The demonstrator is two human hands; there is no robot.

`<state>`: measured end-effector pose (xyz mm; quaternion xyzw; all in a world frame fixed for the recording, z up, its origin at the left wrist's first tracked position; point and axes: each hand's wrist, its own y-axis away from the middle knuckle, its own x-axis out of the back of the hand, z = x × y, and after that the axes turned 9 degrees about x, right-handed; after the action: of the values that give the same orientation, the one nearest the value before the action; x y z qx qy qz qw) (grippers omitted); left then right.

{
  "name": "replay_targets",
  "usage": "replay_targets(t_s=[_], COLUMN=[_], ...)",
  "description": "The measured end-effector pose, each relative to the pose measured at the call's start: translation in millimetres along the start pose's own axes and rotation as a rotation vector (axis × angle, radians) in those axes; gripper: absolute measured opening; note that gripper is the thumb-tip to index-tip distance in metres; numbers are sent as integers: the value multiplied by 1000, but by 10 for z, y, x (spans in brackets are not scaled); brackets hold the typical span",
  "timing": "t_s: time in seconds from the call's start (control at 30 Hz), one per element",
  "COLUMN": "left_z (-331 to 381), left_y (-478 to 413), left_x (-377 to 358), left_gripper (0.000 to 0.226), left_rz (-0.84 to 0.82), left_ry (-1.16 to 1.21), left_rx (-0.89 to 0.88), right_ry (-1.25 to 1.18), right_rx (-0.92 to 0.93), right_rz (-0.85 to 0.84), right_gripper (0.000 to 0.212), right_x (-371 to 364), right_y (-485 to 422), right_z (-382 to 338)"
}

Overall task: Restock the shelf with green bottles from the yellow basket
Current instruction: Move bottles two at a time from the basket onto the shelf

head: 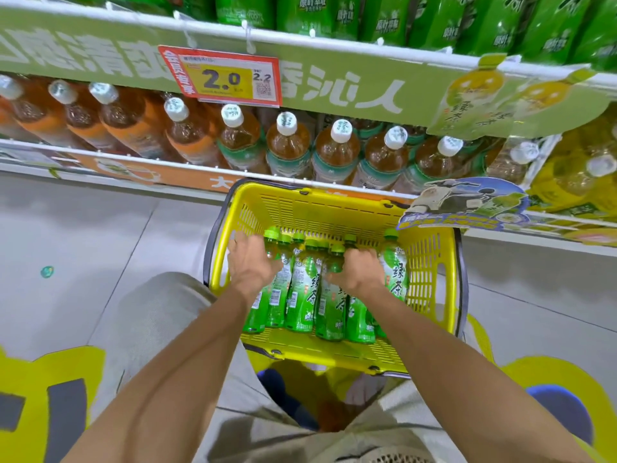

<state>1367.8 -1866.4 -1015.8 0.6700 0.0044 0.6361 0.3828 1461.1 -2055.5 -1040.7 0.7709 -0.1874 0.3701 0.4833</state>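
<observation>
Both forearms reach forward and down from the camera into the yellow basket (pixel 430 259), which stands on the floor (pixel 83 235) in front of the person's knees. At their ends, the left hand (pixel 252 262) lies with spread fingers over the necks of the green bottles (pixel 302 295) at the left side of the pile; it presses on them, but the fingers are not wrapped around any single bottle, so I judge it as open and only touching. The right hand (pixel 359 269) is curled around the upper part of one bottle in the middle-right of the pile, and it looks closed in a grip on it.

Around the hands, the bottles lie side by side, caps pointing away from the person, and they fill most of the basket bottom. Just right of the right hand one more bottle (pixel 395 269) lies against the basket wall.

Beyond the hands, above the far basket rim, is a low shelf (pixel 140 162) with large brown tea bottles with white caps (pixel 337 152). Higher again, behind a green strip with a red and yellow price tag (pixel 222 76), stands a row of green-labelled bottles (pixel 334 15) on the upper shelf.

As for progress, the basket holds many bottles and none is lifted out at this moment. I think most of the restocking is left to do, and the step in hand is the picking of bottles.
</observation>
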Motion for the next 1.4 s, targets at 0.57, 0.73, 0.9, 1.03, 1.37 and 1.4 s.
replay_targets(t_s=[0.57, 0.73, 0.9, 1.03, 1.37, 1.4], left_z=[-221, -223, -123, -12, 168, 188], left_y=[48, 197, 405, 552, 1009, 1076], left_x=[78, 233, 453, 670, 1254, 1360], left_gripper=[68, 59, 62, 87, 65, 49], left_rz=[-254, -369, -417, -416, -303, -293], left_ry=[510, 744, 933, 1081, 1278, 1298], left_rx=[-77, -140, -171, -195, -322, -343], right_ry=[-625, -599, -631, -669, -637, -630], right_rx=[119, 186, 235, 268, 411, 417], right_rz=[46, 93, 201, 295, 477, 492], right_gripper=[76, 93, 97, 92, 98, 98], right_x=[17, 194, 572, 943, 1628, 1697], right_y=[383, 536, 733, 980, 1501, 1540], right_z=[-28, -214, -297, -339, -534, -558])
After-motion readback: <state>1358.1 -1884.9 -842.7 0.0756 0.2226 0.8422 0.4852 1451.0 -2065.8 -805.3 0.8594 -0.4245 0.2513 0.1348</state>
